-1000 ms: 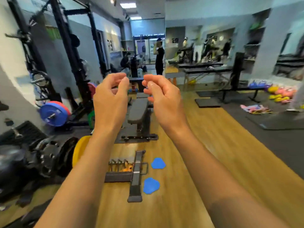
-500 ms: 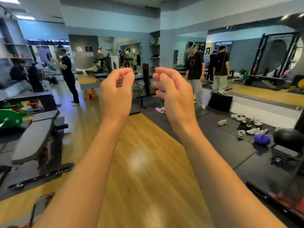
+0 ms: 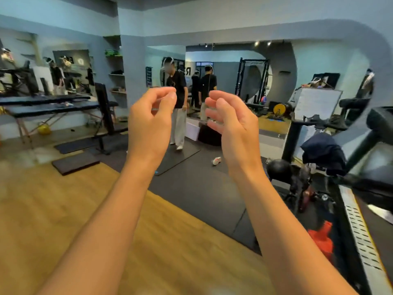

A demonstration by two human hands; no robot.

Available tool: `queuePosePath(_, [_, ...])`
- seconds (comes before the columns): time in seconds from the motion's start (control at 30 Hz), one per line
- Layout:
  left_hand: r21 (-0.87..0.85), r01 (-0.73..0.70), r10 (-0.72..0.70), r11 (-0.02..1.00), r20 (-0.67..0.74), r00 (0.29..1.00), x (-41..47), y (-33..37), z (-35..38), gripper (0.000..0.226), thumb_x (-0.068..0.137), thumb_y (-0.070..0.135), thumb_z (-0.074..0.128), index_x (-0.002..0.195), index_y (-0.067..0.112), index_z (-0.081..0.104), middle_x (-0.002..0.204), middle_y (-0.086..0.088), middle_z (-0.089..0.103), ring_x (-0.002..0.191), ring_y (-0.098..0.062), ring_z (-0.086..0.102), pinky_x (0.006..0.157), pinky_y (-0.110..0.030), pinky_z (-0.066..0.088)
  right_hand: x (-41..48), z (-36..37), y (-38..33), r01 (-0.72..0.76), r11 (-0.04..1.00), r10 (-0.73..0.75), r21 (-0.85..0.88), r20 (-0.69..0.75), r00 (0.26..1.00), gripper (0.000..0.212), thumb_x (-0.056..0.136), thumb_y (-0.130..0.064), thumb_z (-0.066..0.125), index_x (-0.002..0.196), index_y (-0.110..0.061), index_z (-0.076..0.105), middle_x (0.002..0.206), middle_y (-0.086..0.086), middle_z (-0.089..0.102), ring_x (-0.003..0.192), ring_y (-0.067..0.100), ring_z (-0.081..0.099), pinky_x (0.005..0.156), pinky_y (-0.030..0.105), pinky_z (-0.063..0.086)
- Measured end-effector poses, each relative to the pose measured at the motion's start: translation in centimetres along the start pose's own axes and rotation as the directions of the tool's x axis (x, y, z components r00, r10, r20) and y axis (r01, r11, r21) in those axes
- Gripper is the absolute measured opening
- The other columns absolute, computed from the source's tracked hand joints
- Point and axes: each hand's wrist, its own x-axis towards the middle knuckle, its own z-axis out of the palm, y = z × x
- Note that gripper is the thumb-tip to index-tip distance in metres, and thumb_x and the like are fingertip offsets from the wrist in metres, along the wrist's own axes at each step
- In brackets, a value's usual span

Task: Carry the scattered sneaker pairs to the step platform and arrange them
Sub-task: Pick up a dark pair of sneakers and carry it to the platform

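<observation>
Both my hands are raised in front of me at chest height, empty. My left hand [image 3: 152,122] has its fingers curled loosely with the thumb near the fingertips. My right hand [image 3: 232,126] is cupped with fingers apart. One white sneaker [image 3: 216,160] lies on the black floor mat beyond my right hand. A black step platform [image 3: 209,136] stands behind it near the mirror, partly hidden by my right hand. Other sneakers are hidden behind my right arm.
A person [image 3: 177,107] in a black shirt stands on a black mat [image 3: 177,158] ahead. An exercise bike [image 3: 319,167] and a treadmill [image 3: 361,226] crowd the right side. Massage tables [image 3: 49,107] and a bench [image 3: 106,124] stand at the left. Wooden floor [image 3: 63,209] lies below me.
My view has swung to the right, from the weight rack and bench to the mirror wall and exercise bike. Both hands kept the same raised, empty pose.
</observation>
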Motion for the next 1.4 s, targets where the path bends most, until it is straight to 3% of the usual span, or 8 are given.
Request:
queuePosePath(0.1, [-0.057, 0.005, -0.002, 0.998, 0.063, 0.998, 4.2, -4.2, 3.4, 0.015, 0.092, 0.036, 0.051, 0.098, 0.038, 0.065, 0.1, 0.01, 0.068, 0.099, -0.011, 0.064, 0.09, -0.043, 0.053, 4.2, 0.0, 4.0, 0.01, 0.998, -0.013, -0.063, -0.058, 0.998, 0.025, 0.096, -0.024, 0.044, 0.112, -0.024, 0.065, 0.104, -0.009, 0.069, 0.102, 0.005, 0.064, 0.092, 0.036, 0.052])
queuePosePath(0.23, [-0.099, 0.066, -0.051, 0.993, 0.145, 0.988, 8.8, -10.5, 8.3, 0.016, 0.093, 0.035, 0.051, 0.099, 0.034, 0.066, 0.102, 0.006, 0.069, 0.1, -0.014, 0.064, 0.09, -0.044, 0.053, 9.0, -0.6, 10.3, -0.04, 0.989, 0.022, -0.146, -0.124, 0.992, 0.026, 0.097, -0.025, 0.044, 0.114, -0.021, 0.064, 0.109, -0.007, 0.068, 0.104, 0.008, 0.063, 0.093, 0.04, 0.052])
queuePosePath(0.73, [-0.12, 0.086, -0.052, 0.989, 0.261, 0.964, 29.1, -30.9, 29.1, 0.013, 0.093, 0.031, 0.053, 0.096, 0.035, 0.065, 0.098, 0.01, 0.069, 0.097, -0.012, 0.064, 0.09, -0.042, 0.053, 33.1, -4.6, 35.0, -0.103, 0.988, 0.074, -0.116, -0.237, 0.969, 0.029, 0.097, -0.025, 0.044, 0.115, -0.018, 0.065, 0.106, -0.007, 0.069, 0.1, 0.007, 0.064, 0.093, 0.04, 0.052])
queuePosePath(0.97, [-0.165, 0.122, -0.072, 0.979, 0.284, 0.956, 38.6, -42.9, 37.2, 0.014, 0.096, 0.027, 0.052, 0.1, 0.027, 0.065, 0.094, 0.005, 0.068, 0.095, -0.016, 0.064, 0.09, -0.045, 0.053, 43.7, -4.8, 47.5, -0.105, 0.978, 0.057, -0.18, -0.254, 0.966, 0.026, 0.097, -0.026, 0.043, 0.111, -0.026, 0.065, 0.106, -0.008, 0.069, 0.102, 0.008, 0.064, 0.093, 0.043, 0.051])
queuePosePath(1.23, [-0.202, 0.164, -0.078, 0.965, 0.379, 0.922, 52.2, -56.6, 47.3, 0.025, 0.092, 0.035, 0.05, 0.107, 0.025, 0.067, 0.102, 0.004, 0.068, 0.1, -0.015, 0.063, 0.092, -0.044, 0.052, 58.2, -4.6, 61.1, -0.124, 0.958, 0.036, -0.257, -0.322, 0.946, 0.026, 0.097, -0.024, 0.043, 0.111, -0.022, 0.065, 0.104, -0.006, 0.069, 0.101, 0.01, 0.064, 0.09, 0.043, 0.053])
queuePosePath(1.4, [-0.213, 0.226, -0.117, 0.951, 0.428, 0.896, 57.7, -63.8, 55.0, 0.017, 0.092, 0.035, 0.051, 0.101, 0.03, 0.065, 0.098, 0.006, 0.068, 0.098, -0.015, 0.063, 0.091, -0.045, 0.052, 65.7, -7.2, 68.8, -0.154, 0.939, 0.028, -0.308, -0.377, 0.926, 0.024, 0.096, -0.025, 0.044, 0.107, -0.026, 0.065, 0.101, -0.008, 0.069, 0.098, 0.01, 0.065, 0.089, 0.041, 0.053])
